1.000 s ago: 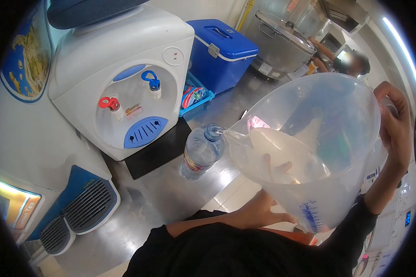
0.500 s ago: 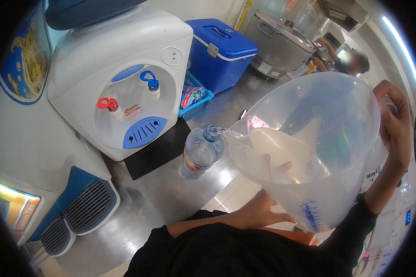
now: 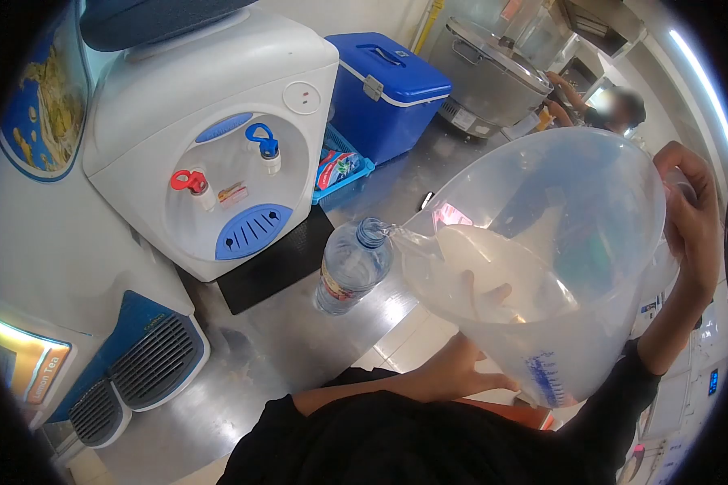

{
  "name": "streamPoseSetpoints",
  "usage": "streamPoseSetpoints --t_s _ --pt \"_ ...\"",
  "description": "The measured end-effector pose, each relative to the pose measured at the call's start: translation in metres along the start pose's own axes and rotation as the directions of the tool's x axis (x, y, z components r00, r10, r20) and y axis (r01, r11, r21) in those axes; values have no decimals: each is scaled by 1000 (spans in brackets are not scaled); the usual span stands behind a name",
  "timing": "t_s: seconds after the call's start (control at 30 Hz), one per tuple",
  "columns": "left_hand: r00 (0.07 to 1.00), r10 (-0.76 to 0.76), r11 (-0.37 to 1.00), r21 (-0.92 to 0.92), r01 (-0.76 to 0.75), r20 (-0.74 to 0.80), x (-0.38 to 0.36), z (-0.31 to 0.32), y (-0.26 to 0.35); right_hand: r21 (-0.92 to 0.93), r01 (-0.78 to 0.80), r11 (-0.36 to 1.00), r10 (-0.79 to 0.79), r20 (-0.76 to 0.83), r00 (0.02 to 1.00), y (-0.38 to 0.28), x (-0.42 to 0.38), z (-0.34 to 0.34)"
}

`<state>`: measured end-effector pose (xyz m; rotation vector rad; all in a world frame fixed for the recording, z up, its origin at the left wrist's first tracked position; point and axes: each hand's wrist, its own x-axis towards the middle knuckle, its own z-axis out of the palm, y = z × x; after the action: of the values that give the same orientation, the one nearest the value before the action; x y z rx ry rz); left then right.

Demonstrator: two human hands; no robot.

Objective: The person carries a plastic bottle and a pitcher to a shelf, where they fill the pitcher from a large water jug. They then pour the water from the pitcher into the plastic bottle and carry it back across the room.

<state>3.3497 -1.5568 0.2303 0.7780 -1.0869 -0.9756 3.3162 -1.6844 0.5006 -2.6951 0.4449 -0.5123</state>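
Note:
A large translucent pitcher (image 3: pixel 542 242) is tilted left, and clear liquid runs from its spout into the mouth of a clear plastic bottle (image 3: pixel 352 268). The bottle stands upright on the steel counter with liquid inside. My right hand (image 3: pixel 687 202) is wrapped round the pitcher's handle at the right. Under and behind the pitcher, my left hand (image 3: pixel 461 368) supports its side, its fingers showing partly through the plastic. Blue markings show near the pitcher's base.
Left of the bottle stands a white water dispenser (image 3: pixel 218 89) with red and blue taps. Behind are a blue cooler (image 3: pixel 392 89), a blue basket (image 3: pixel 356 182), a phone (image 3: pixel 449 214) and a large steel pot (image 3: pixel 493 73). A person (image 3: pixel 619 109) stands at the far back.
The distant person's arm has shifted slightly. My hands, the tilted pitcher and the bottle look almost unchanged, with liquid still flowing.

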Motion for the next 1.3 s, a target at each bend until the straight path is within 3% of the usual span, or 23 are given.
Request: streamPoseSetpoints --t_s 0.17,0.23,0.37,0.43,0.57,0.63,0.67,0.73,0.93,1.03,1.1,1.3 --pt "999 -44 997 -69 45 15 0 0 4 26 48 999 -47 -21 999 3 1 2" --pt "999 20 991 -131 -15 34 1 1 0 21 35 999 -34 -13 999 -1 0 2" --pt "999 15 997 -74 -12 37 1 1 -3 -2 8 1000 -8 -6 1000 0 0 0" --pt "996 -58 997 -54 61 63 1 0 0 -12 19 1000 -19 -9 1000 1 0 0" --pt "994 -78 990 -110 87 81 2 0 1 -6 9 1000 -9 -6 1000 1 1 0" --pt "998 58 998 26 -58 8 2 1 -2 -6 19 1000 -19 -2 1000 2 1 0" --pt "998 58 998 26 -58 8 2 0 -1 -17 51 999 -51 -8 999 2 0 0" --pt "982 190 882 444 -160 -24 2 -3 8 -27 83 996 -84 -12 996 2 0 1" --pt "986 165 902 409 -139 -29 2 -3 12 -32 142 989 -143 -39 989 3 1 0" --pt "986 161 929 342 -138 -39 3 -3 11 -92 16 996 -15 9 1000 -3 0 -2" --pt "983 179 921 358 -152 -41 2 -2 12 -46 102 994 -102 -3 995 0 1 -1" --pt "976 206 904 394 -166 -62 3 -2 12 -36 102 994 -104 -37 994 4 2 0"
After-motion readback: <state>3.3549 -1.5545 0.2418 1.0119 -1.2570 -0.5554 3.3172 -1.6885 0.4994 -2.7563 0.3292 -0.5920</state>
